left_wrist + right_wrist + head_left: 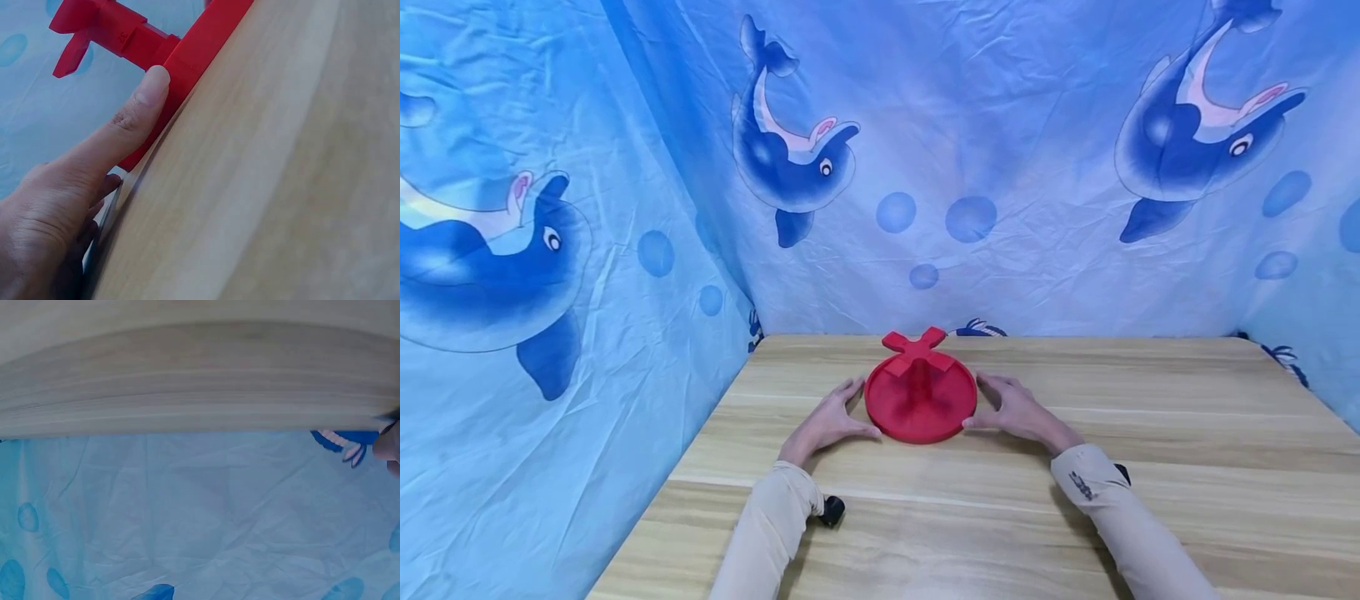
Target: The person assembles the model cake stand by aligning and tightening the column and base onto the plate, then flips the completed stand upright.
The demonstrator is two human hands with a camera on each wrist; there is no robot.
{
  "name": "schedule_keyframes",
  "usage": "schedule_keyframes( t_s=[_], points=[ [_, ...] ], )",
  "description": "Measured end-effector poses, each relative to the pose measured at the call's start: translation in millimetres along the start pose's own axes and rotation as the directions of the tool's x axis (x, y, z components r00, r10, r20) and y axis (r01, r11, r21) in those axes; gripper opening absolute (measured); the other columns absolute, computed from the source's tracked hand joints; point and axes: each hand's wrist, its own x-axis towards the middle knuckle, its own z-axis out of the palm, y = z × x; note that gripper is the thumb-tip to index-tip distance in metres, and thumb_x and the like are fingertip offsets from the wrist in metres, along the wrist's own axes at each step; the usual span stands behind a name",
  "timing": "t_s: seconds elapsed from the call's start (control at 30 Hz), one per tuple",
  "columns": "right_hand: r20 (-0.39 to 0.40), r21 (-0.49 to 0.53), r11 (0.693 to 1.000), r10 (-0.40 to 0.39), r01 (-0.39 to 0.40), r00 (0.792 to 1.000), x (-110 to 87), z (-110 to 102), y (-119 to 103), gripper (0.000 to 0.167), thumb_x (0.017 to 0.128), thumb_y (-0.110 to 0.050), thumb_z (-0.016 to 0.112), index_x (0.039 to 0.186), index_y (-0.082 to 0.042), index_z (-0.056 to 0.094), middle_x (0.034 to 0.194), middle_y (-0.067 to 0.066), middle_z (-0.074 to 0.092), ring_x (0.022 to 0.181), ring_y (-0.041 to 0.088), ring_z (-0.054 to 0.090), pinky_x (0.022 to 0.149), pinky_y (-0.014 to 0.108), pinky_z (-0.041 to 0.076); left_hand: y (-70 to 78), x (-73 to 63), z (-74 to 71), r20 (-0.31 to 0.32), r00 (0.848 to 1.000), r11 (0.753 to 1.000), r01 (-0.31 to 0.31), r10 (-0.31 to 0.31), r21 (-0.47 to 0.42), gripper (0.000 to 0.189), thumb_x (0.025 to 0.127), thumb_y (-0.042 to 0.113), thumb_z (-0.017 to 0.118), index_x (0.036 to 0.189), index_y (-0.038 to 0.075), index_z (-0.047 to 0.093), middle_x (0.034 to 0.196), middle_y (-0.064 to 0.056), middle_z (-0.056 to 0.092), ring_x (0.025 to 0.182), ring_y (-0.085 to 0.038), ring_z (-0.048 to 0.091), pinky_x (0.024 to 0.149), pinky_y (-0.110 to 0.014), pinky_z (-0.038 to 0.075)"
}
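A red round stand [921,425] sits on the table, a shallow rimmed dish with a post in its middle and a cross-shaped top [917,346]. My left hand [831,421] holds the dish's left side, and in the left wrist view its thumb [147,94] lies against the red rim. Fingers of that hand are partly hidden behind the thumb. On the opposite side, my right hand [1015,410] curves round the rim with thumb in front and fingers farther back. Only a bit of the right hand [389,450] shows at the edge of the right wrist view.
The wood-grain table [1150,433] reaches back to a blue cloth [1037,275] printed with dolphins and bubbles. More of this cloth hangs along the left and right. A small black device [831,511] is at the left sleeve's cuff.
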Motion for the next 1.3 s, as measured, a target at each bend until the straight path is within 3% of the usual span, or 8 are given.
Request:
schedule_keyframes(
  t_s=[0.23, 0.37, 0.5, 0.7, 0.9, 1.17, 1.3],
  points=[
    [0.017, -0.041, 0.999, -0.020, 0.021, 1.000, 4.0, -1.4, 2.5, 0.111, 0.078, -0.057, 0.084, 0.160, -0.002, 0.035, 0.158, 0.026, 0.040, 0.144, 0.049, 0.029, 0.110, 0.075, 0.025, -0.1, 4.4, -0.8, 0.022, 1.000, 1.000, 0.006, -0.006, 0.029, 0.123, 0.071, 0.063, 0.089, 0.165, 0.014, 0.027, 0.169, -0.020, 0.021, 0.152, -0.045, 0.023, 0.115, -0.063, 0.032],
    [0.020, -0.065, 0.997, -0.046, 0.047, 0.999, 8.0, 1.4, 1.6, 0.109, 0.079, -0.056, 0.084, 0.160, -0.002, 0.035, 0.156, 0.029, 0.040, 0.143, 0.051, 0.033, 0.110, 0.073, 0.031, 1.7, 6.8, -0.6, 0.026, 1.000, 0.999, -0.002, 0.002, 0.034, 0.120, 0.073, 0.061, 0.088, 0.165, 0.014, 0.028, 0.168, -0.019, 0.023, 0.151, -0.045, 0.024, 0.114, -0.063, 0.034],
    [0.020, -0.018, 0.998, -0.058, 0.059, 0.998, 9.1, 3.3, -0.8, 0.107, 0.079, -0.050, 0.087, 0.160, -0.003, 0.036, 0.157, 0.028, 0.040, 0.144, 0.050, 0.035, 0.108, 0.067, 0.039, 3.3, 8.0, 0.0, 0.019, 1.000, 0.999, 0.002, -0.002, 0.035, 0.116, 0.075, 0.058, 0.088, 0.164, 0.014, 0.030, 0.168, -0.017, 0.026, 0.151, -0.044, 0.025, 0.115, -0.062, 0.034],
    [0.028, 0.111, 0.993, -0.045, 0.042, 0.999, 8.5, 4.5, -1.8, 0.105, 0.077, -0.041, 0.092, 0.160, -0.005, 0.039, 0.158, 0.019, 0.043, 0.147, 0.043, 0.036, 0.112, 0.060, 0.040, 2.4, 8.9, 2.6, 0.003, 1.000, 0.999, 0.003, -0.003, 0.036, 0.115, 0.074, 0.059, 0.088, 0.164, 0.014, 0.031, 0.167, -0.017, 0.028, 0.151, -0.044, 0.026, 0.115, -0.062, 0.033],
    [0.035, 0.156, 0.987, -0.033, 0.027, 0.999, 8.6, 4.2, 0.1, 0.105, 0.077, -0.039, 0.093, 0.160, -0.005, 0.038, 0.160, 0.019, 0.042, 0.148, 0.042, 0.035, 0.112, 0.057, 0.040, 0.6, 9.6, 4.6, -0.006, 1.000, 1.000, -0.001, 0.001, 0.018, 0.115, 0.074, 0.058, 0.089, 0.164, 0.014, 0.033, 0.167, -0.018, 0.028, 0.151, -0.045, 0.026, 0.115, -0.063, 0.033],
    [0.057, 0.227, 0.974, -0.033, 0.019, 0.998, 1.2, -8.1, -2.9, 0.096, 0.083, -0.035, 0.089, 0.157, 0.002, 0.039, 0.156, 0.023, 0.045, 0.144, 0.043, 0.041, 0.111, 0.053, 0.043, 4.9, 6.8, 5.7, -0.018, 0.999, 0.991, -0.049, 0.048, -0.127, 0.109, 0.078, 0.055, 0.087, 0.163, 0.013, 0.034, 0.166, -0.017, 0.030, 0.152, -0.038, 0.027, 0.118, -0.057, 0.032],
    [0.059, 0.242, 0.970, 0.002, -0.016, 0.998, -3.1, -20.9, -6.6, 0.089, 0.087, -0.040, 0.084, 0.155, 0.002, 0.043, 0.153, 0.022, 0.049, 0.140, 0.042, 0.046, 0.112, 0.057, 0.040, 14.6, 7.6, 5.3, -0.041, 0.996, 0.972, -0.081, 0.074, -0.220, 0.097, 0.086, 0.054, 0.081, 0.163, 0.015, 0.036, 0.160, -0.014, 0.042, 0.147, -0.032, 0.037, 0.117, -0.053, 0.034]
  ],
)
